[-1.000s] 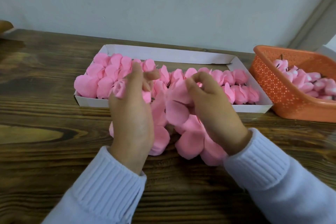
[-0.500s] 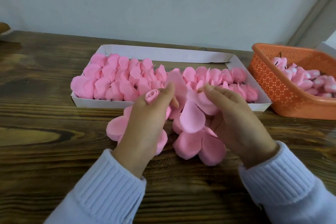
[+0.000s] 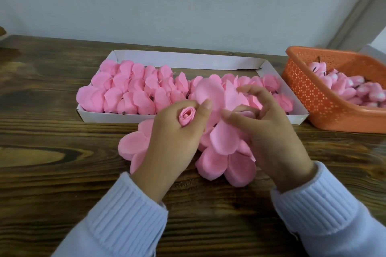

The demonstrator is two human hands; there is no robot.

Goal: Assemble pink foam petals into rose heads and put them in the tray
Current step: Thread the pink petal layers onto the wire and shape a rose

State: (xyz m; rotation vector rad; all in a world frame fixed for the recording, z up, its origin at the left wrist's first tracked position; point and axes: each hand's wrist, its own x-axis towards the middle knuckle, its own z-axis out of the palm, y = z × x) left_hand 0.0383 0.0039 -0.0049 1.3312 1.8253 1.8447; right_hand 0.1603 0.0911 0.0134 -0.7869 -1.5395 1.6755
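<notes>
My left hand [image 3: 173, 144] grips a small rolled pink rose bud [image 3: 186, 115], which pokes up between thumb and forefinger. Pink foam petals [image 3: 217, 156] fan out below and between both hands, just above the table. My right hand [image 3: 269, 133] is at the petals with fingers curled, and its fingertips pinch a raised petal [image 3: 235, 98]. Behind the hands lies a white cardboard tray [image 3: 188, 59] filled with several finished pink rose heads [image 3: 133, 92].
An orange perforated plastic basket [image 3: 307, 89] with several pink buds [image 3: 353, 87] stands at the right, touching the tray's corner. The table [image 3: 52, 110] is dark wood. A pale wall runs behind it.
Both hands have dropped towards me, away from the tray. The rose bud now shows upright in my left hand, and my right fingers have lifted a petal beside it.
</notes>
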